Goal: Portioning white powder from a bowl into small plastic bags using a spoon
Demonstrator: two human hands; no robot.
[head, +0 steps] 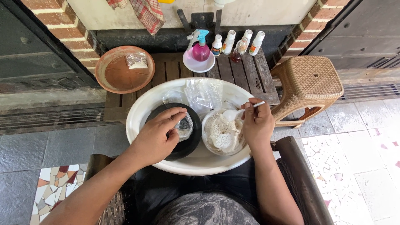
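Observation:
A large white basin (137, 110) rests on my lap. Inside it sit a black bowl (192, 143) on the left and a white bowl of pale, lumpy powder (221, 135) on the right. My left hand (156, 133) reaches into the black bowl and pinches a small clear plastic bag (184, 127). My right hand (257, 123) holds a white spoon (233, 113) whose scoop lies over the powder bowl. Several crumpled clear plastic bags (202, 96) lie at the back of the basin.
A low wooden slatted table (246, 73) stands ahead with a terracotta dish (121, 75) holding a small packet, a pink spray bottle (201, 50) on a white saucer, and several small bottles (235, 43). A tan plastic stool (310, 83) stands to the right.

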